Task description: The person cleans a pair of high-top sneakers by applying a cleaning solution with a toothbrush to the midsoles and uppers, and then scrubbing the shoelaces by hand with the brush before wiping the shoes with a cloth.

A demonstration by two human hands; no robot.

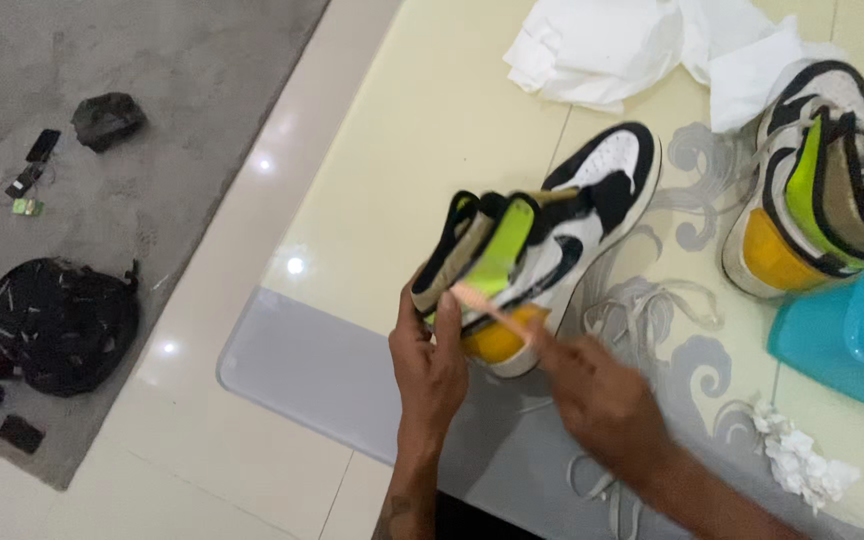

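While the left hand [430,362] is gripping the heel of a laceless high-top sneaker [542,255] above the table [422,130], the right hand [597,395] is pinching a thin pale brush or stick [492,310], blurred, against its collar. Loose laces [642,310] are lying underneath. Second sneaker [817,180], teal container [852,335], white cloth [632,45] are sitting beyond; cleaning looks midway.

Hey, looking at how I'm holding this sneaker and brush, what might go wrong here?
1. The left hand grips the sneaker only at its heel, above the table edge; it might slip and drop.
2. The thin brush in the right hand looks blurred from quick strokes and may flick dirt onto the white cloth.
3. Loose laces could snag the right hand.
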